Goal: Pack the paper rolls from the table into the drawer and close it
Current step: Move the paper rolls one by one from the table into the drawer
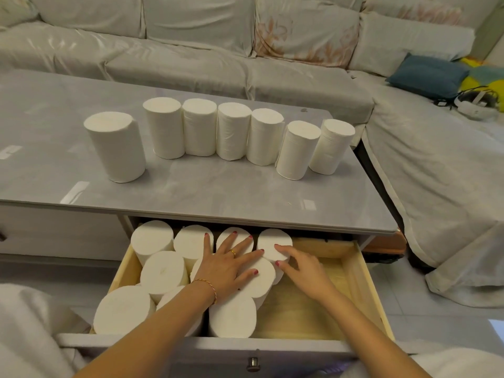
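Observation:
Several white paper rolls stand upright on the grey table point(191, 192): one apart at the left point(116, 147), the others in a row point(234, 130) toward the right edge. Below, the wooden drawer point(362, 285) is pulled open, and several rolls point(163, 271) stand packed in its left half. My left hand point(229, 266) lies flat, fingers spread, on top of the packed rolls. My right hand point(302, 264) touches the side of the rightmost back roll point(274, 242) with its fingertips, not gripping it. The drawer's right half shows bare wood.
A covered sofa point(191, 55) wraps behind and to the right of the table. A blue cushion point(428, 75) and a white headset point(477, 105) lie on its right part. The drawer front with a metal knob point(253, 362) is nearest me.

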